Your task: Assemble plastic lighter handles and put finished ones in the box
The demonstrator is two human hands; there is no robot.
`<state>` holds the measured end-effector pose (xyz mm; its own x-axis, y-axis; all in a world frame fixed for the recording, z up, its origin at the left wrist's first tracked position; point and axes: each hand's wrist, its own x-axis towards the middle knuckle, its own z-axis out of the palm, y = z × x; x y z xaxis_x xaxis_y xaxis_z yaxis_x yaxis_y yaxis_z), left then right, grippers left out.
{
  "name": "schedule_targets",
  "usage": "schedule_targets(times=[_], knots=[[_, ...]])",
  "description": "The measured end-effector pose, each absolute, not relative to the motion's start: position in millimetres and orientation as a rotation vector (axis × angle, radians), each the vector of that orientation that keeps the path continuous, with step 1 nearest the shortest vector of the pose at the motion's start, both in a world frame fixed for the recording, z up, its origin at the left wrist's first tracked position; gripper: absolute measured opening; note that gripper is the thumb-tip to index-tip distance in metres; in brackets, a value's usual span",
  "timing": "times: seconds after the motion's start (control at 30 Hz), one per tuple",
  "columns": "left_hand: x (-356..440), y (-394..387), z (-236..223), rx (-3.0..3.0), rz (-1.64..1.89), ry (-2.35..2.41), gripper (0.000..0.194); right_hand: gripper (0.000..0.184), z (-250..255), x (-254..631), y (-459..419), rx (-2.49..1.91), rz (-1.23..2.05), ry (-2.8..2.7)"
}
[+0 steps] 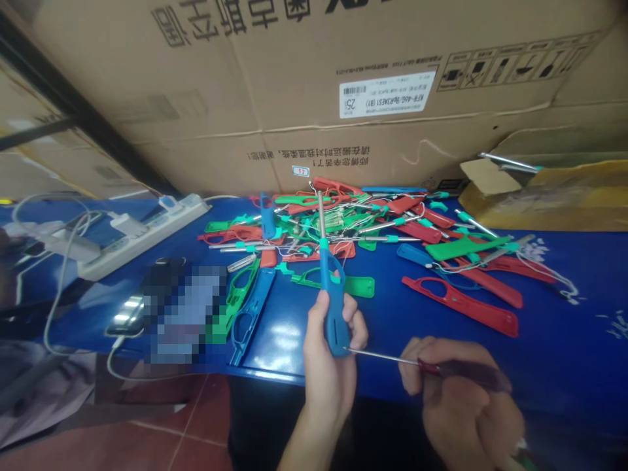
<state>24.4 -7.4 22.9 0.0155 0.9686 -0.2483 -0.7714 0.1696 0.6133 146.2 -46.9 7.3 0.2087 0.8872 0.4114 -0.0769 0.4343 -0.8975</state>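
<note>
My left hand point(328, 353) is closed around the handle of a blue long-necked gas lighter point(335, 307), held upright with its metal tube pointing away from me. In my right hand point(461, 386) is a screwdriver point(456, 373) with a dark red handle and a thin metal shaft. The screwdriver's tip meets the lower right edge of the lighter's handle, or lies very close to it. Beyond my left hand lies a heap of lighter parts point(343, 219): red, green and blue shells, metal tubes and white wires. A red handle shell point(461, 304) lies just beyond my right hand.
A large cardboard box point(235, 85) stands behind the heap. At the right back is an open carton point(564, 196) with metal tubes. On the left are a white power strip point(147, 235), cables, a dark phone point(132, 307) and a blurred-out patch. Another person's sleeve point(44, 392) shows at far left.
</note>
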Motion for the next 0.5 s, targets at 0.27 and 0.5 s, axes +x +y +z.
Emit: schedule_targets(times=[0.27,0.5], knots=[[26,-8,23,0.339,1.412,0.723,0.039,0.027,1,146,-47,-0.899,0.742,-1.198],[27,-8,23,0.367,1.434,0.72,0.034,0.025,-2,144,-45,-0.911,0.798,-1.144]])
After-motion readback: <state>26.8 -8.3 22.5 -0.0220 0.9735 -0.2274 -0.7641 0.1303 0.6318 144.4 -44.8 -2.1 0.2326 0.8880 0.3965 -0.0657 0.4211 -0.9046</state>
